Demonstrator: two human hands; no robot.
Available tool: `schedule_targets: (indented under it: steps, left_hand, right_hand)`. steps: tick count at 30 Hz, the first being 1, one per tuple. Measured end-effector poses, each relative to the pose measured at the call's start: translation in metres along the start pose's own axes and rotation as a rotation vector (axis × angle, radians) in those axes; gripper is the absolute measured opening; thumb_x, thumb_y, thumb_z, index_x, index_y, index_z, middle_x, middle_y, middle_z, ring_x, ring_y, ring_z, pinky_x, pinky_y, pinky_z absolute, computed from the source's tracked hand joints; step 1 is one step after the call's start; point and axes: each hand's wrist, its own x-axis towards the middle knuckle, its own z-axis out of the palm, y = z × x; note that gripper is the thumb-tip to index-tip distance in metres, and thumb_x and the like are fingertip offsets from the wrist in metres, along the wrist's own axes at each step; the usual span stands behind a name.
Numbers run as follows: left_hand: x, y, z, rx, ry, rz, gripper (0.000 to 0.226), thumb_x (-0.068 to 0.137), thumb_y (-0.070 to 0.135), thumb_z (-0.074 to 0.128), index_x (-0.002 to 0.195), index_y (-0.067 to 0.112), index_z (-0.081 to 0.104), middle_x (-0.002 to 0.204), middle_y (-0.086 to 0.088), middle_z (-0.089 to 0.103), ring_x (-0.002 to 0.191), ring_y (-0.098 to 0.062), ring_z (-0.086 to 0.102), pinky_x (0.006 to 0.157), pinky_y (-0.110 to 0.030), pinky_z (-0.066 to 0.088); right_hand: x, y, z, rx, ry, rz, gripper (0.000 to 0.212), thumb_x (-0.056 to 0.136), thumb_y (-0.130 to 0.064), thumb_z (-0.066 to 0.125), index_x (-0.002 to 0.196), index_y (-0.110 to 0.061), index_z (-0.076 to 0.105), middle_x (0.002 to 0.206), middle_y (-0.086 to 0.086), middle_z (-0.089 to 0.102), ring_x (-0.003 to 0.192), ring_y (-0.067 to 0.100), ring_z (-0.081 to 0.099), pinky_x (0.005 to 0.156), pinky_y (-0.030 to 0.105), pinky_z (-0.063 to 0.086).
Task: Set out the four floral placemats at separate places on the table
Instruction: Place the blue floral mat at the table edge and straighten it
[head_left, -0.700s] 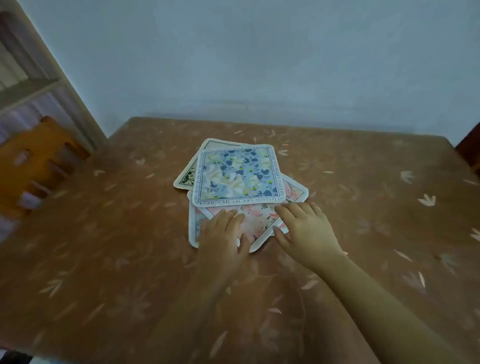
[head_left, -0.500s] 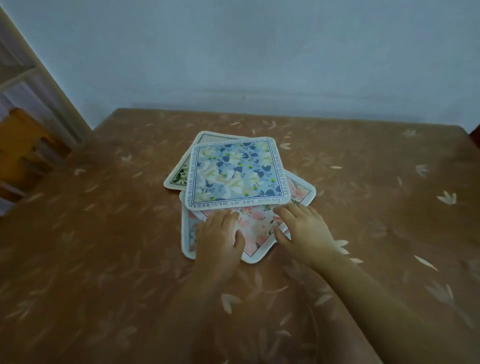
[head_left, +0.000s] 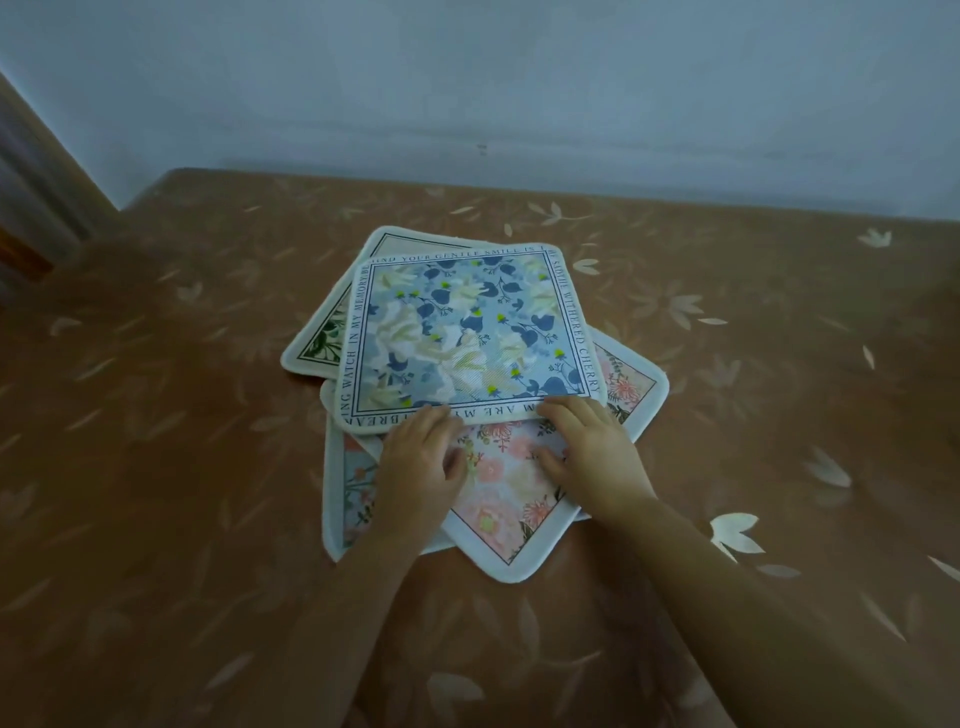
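Four floral placemats lie in a loose pile at the middle of the table. A blue-flowered placemat with a lettered border is on top. Under it a pink-flowered placemat sticks out toward me, turned corner-on. A pale blue and pink placemat shows at the near left. A cream placemat with green leaves peeks out at the far left. My left hand and my right hand rest palm down on the pink placemat. Their fingertips lie over the blue placemat's near edge, thumbs apart, nothing clasped.
The table carries a brown cloth with pale leaf prints and reaches the pale wall at the back. A wooden piece of furniture stands at the far left corner. Bare cloth surrounds the pile on every side.
Both hands have slid forward from the pink placemat until their fingertips cover the blue placemat's near edge. The view has shifted, and the orange chair at the left is out of sight.
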Motion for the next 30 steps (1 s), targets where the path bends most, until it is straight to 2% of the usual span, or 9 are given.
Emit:
schedule_targets:
  steps: [3, 6, 13, 16, 21, 30]
  left_hand:
    - [0.006, -0.01, 0.008, 0.011, 0.025, 0.029, 0.032, 0.071, 0.005, 0.073, 0.101, -0.001, 0.064, 0.11, -0.018, 0.064, 0.106, -0.034, 0.057, 0.092, -0.05, 0.042]
    - [0.017, -0.015, 0.013, 0.003, 0.038, 0.05, 0.03, 0.073, 0.008, 0.073, 0.101, 0.0, 0.065, 0.11, -0.017, 0.064, 0.104, -0.033, 0.057, 0.091, -0.05, 0.043]
    - [0.029, -0.019, 0.013, -0.073, 0.089, 0.092, 0.024, 0.068, 0.0, 0.076, 0.091, 0.002, 0.07, 0.094, -0.014, 0.071, 0.089, -0.03, 0.064, 0.079, -0.048, 0.051]
    - [0.028, -0.017, 0.011, -0.134, 0.103, 0.076, 0.02, 0.066, -0.004, 0.076, 0.085, 0.002, 0.071, 0.088, -0.015, 0.072, 0.085, -0.03, 0.066, 0.076, -0.052, 0.052]
    - [0.025, -0.011, 0.007, -0.217, 0.107, 0.012, 0.019, 0.067, -0.004, 0.075, 0.084, 0.001, 0.071, 0.084, -0.015, 0.072, 0.083, -0.029, 0.065, 0.075, -0.055, 0.051]
    - [-0.026, 0.018, 0.003, -0.342, 0.055, -0.143, 0.02, 0.067, -0.003, 0.072, 0.084, 0.008, 0.072, 0.085, -0.005, 0.069, 0.082, -0.015, 0.058, 0.078, -0.037, 0.05]
  right_hand:
    - [0.008, 0.008, 0.011, 0.028, -0.02, 0.008, 0.037, 0.08, -0.018, 0.065, 0.114, -0.01, 0.055, 0.122, 0.01, 0.056, 0.116, 0.029, 0.047, 0.101, 0.044, 0.034]
    - [0.018, 0.011, 0.016, 0.039, 0.009, -0.003, 0.035, 0.081, -0.018, 0.065, 0.114, -0.011, 0.057, 0.123, 0.009, 0.057, 0.117, 0.028, 0.048, 0.098, 0.047, 0.039]
    - [0.034, 0.008, 0.021, 0.064, 0.084, -0.161, 0.019, 0.077, -0.006, 0.068, 0.096, -0.005, 0.067, 0.102, 0.015, 0.067, 0.097, 0.034, 0.06, 0.082, 0.049, 0.051]
    - [0.033, 0.006, 0.02, 0.135, 0.117, -0.148, 0.014, 0.077, -0.004, 0.069, 0.091, -0.004, 0.068, 0.094, 0.016, 0.068, 0.088, 0.033, 0.062, 0.077, 0.048, 0.053]
    - [0.031, 0.001, 0.012, 0.195, 0.114, -0.104, 0.013, 0.075, -0.003, 0.07, 0.088, -0.005, 0.069, 0.09, 0.014, 0.068, 0.085, 0.031, 0.063, 0.075, 0.045, 0.054]
    - [-0.024, -0.006, -0.011, 0.19, 0.02, -0.048, 0.013, 0.073, -0.001, 0.07, 0.086, -0.005, 0.07, 0.088, 0.015, 0.067, 0.085, 0.033, 0.061, 0.071, 0.047, 0.053]
